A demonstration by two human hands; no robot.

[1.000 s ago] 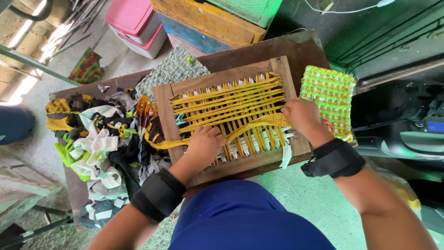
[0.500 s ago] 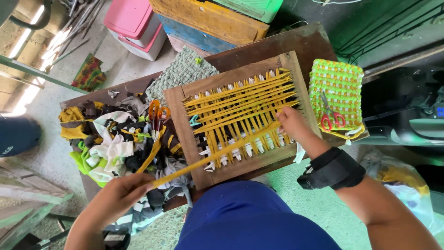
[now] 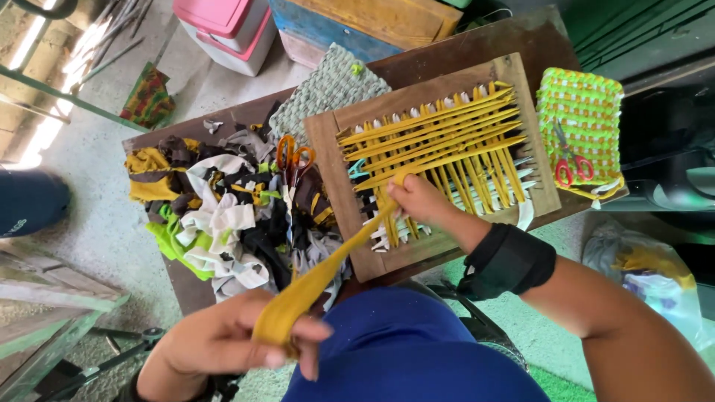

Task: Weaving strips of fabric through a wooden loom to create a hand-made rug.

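As strip (image 3: pixel 328 268) tautens, hands closer vs. before.

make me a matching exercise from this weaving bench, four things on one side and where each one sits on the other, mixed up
Things:
1. orange-handled scissors
2. red-handled scissors
3. yellow fabric strip
4. grey woven mat

Places:
A. lying on the finished green and yellow mat
B. stretched between the left hand and the right hand
C. on the scrap pile, left of the wooden loom
D. partly tucked behind the loom's far left corner

Pairs: 1-C, 2-A, 3-B, 4-D
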